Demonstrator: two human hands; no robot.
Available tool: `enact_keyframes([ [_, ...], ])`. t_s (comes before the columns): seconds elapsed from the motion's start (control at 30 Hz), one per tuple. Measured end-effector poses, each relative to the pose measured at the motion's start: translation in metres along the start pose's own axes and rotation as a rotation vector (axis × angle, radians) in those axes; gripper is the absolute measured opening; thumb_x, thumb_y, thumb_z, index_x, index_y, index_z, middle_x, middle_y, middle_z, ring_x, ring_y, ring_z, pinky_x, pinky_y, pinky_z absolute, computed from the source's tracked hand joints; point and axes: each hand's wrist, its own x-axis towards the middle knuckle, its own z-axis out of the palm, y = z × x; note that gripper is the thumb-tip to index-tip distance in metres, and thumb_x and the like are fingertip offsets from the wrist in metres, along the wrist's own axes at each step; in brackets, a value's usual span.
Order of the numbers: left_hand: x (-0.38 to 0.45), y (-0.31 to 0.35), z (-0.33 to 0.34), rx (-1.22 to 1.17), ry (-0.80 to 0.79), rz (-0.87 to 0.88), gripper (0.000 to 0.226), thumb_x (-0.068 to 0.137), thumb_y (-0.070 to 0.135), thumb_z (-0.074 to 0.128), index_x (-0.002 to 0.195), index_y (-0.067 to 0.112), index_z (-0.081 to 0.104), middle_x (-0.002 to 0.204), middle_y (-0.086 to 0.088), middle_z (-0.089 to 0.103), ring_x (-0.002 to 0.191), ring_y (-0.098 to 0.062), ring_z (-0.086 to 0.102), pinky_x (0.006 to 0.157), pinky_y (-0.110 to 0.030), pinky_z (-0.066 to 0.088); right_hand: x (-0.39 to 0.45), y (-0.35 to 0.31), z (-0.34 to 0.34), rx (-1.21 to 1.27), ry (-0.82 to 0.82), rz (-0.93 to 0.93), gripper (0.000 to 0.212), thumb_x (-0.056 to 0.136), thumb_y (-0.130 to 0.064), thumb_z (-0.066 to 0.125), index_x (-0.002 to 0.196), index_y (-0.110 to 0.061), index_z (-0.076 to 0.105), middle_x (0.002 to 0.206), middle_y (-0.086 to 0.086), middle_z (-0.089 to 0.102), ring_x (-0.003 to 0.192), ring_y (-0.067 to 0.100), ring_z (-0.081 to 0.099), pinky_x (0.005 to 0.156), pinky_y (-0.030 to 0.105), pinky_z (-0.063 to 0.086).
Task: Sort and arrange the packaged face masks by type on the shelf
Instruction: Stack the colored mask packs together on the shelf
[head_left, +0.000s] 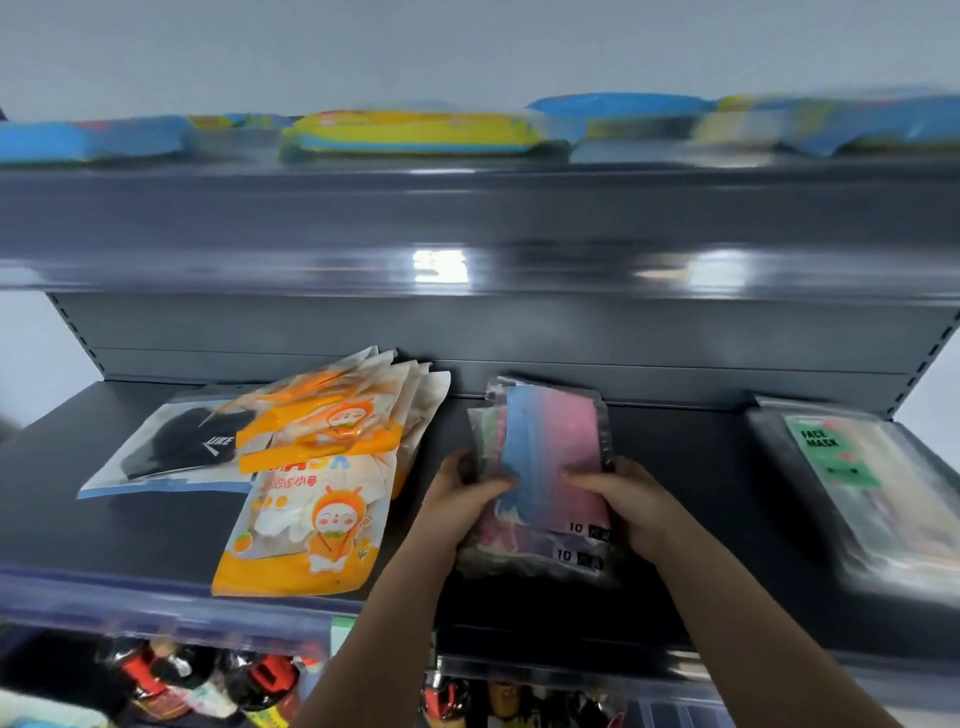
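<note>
Where both hands' fingers (485, 488) curl, pink-blue mask packs (556, 452) between.

Dark shelf (130, 525) under mask packs (311, 519)

We see clear packs of pink and blue masks (550, 457) stacked between our fingers; orange cartoon packs (322, 467) fanned left of them; green-labelled clear packs (852, 483) well right.

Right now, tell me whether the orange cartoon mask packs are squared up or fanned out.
Fanned out: the orange cartoon mask packs overlap askew, corners splayed.
</note>
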Motion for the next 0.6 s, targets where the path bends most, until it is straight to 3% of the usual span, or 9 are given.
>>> enact_keyframes([
  [0.1,-0.002,0.000,0.013,-0.037,-0.003,0.124,0.059,0.076,-0.016,0.063,0.129,0.002,0.042,0.090,-0.001,0.060,0.080,-0.012,0.058,0.065,-0.011,0.051,-0.006,-0.005,-0.010,-0.002,0.044,-0.148,0.024,0.078,0.013,0.063,0.084,-0.010,0.060,0.081,0.005,0.067,0.074,0.016,0.063,0.072,0.030,0.053],
  [0.2,-0.003,0.003,0.024,-0.037,-0.021,0.254,0.070,0.075,-0.019,0.062,0.135,0.008,0.038,0.102,-0.002,0.060,0.090,-0.018,0.061,0.083,-0.026,0.053,-0.008,-0.011,-0.022,-0.031,0.060,-0.278,0.049,0.075,0.013,0.066,0.115,-0.008,0.049,0.103,0.005,0.064,0.089,0.013,0.062,0.083,0.032,0.052],
  [0.27,-0.006,0.006,0.030,-0.012,-0.053,0.343,0.075,0.075,-0.019,0.062,0.136,0.017,0.038,0.115,-0.002,0.061,0.100,-0.021,0.063,0.087,-0.035,0.053,-0.011,-0.016,-0.031,-0.091,0.051,-0.346,0.061,0.070,0.005,0.073,0.123,-0.011,0.046,0.106,0.002,0.065,0.093,0.012,0.064,0.083,0.033,0.054],
  [0.33,-0.011,0.009,0.037,0.016,-0.051,0.416,0.077,0.072,-0.016,0.066,0.128,0.030,0.041,0.112,0.006,0.063,0.097,-0.011,0.065,0.080,-0.026,0.054,-0.017,-0.019,-0.038,-0.152,0.062,-0.390,0.065,0.067,-0.002,0.075,0.122,-0.018,0.046,0.107,-0.001,0.065,0.092,0.008,0.065,0.075,0.025,0.052],
  [0.4,-0.015,0.011,0.045,0.034,-0.040,0.467,0.079,0.066,-0.004,0.071,0.129,0.032,0.040,0.111,0.006,0.063,0.098,-0.011,0.065,0.078,-0.022,0.053,-0.022,-0.020,-0.043,-0.170,0.070,-0.431,0.066,0.072,0.004,0.073,0.122,-0.026,0.041,0.106,-0.006,0.062,0.094,0.003,0.062,0.074,0.020,0.052],
  [0.6,-0.026,0.014,0.062,0.087,-0.056,0.545,0.076,0.066,0.005,0.069,0.131,0.033,0.038,0.121,0.009,0.060,0.114,-0.007,0.058,0.093,-0.024,0.049,-0.029,-0.012,-0.059,-0.194,0.107,-0.512,0.075,0.072,0.007,0.072,0.126,-0.031,0.036,0.114,-0.010,0.060,0.107,0.010,0.060,0.091,0.030,0.050],
])
